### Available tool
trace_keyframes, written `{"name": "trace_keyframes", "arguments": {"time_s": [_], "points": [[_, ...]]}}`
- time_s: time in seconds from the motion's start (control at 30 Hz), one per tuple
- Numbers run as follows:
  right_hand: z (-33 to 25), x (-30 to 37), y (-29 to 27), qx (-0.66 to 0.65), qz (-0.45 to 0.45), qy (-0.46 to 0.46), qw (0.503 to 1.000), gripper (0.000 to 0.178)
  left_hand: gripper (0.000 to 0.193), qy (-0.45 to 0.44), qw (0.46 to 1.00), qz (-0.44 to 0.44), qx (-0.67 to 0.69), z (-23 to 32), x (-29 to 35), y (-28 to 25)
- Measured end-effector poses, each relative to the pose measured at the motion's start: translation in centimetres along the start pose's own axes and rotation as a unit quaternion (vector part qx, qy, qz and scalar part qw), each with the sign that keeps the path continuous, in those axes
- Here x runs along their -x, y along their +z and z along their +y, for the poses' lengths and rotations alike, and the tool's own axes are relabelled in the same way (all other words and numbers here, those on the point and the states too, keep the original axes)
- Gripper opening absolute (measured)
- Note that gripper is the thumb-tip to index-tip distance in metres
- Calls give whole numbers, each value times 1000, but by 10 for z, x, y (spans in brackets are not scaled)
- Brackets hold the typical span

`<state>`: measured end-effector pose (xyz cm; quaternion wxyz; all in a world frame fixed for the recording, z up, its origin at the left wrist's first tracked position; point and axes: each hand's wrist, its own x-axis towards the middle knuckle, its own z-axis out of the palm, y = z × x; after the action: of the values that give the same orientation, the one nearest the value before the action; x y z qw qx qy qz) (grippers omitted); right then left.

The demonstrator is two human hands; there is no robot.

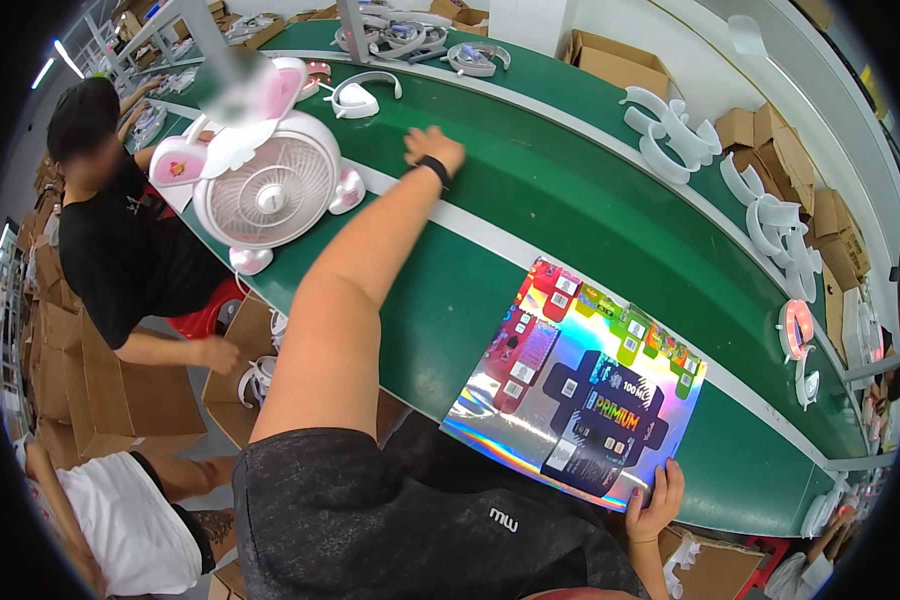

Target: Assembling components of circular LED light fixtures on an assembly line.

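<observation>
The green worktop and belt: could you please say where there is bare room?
The worktop is bare between the left forearm and the shiny printed sheet; the belt is bare beyond that sheet. The fan crowds the left end.

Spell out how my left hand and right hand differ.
The left hand extends over the green belt, holding nothing visible; the right hand grips the shiny printed sheet near its corner. The left wears a black band at the wrist; the right shows none. Both are ungloved.
</observation>
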<state>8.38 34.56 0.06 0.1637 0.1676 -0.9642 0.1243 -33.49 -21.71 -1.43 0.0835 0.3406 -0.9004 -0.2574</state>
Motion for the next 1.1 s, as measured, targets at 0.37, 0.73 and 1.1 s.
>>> {"name": "trace_keyframes", "arguments": {"time_s": [0.37,0.73,1.1], "points": [[-5,-3,-5,0,-36,5,999,49,45,-108,980,109,-127,-64,-103,-45],[-2,0,-4,-18,-42,6,999,51,63,384,882,81,-262,50,51,10],[10,-81,-13,-189,-19,88,978,37,32,481,810,-216,258,100,146,-16]]}}
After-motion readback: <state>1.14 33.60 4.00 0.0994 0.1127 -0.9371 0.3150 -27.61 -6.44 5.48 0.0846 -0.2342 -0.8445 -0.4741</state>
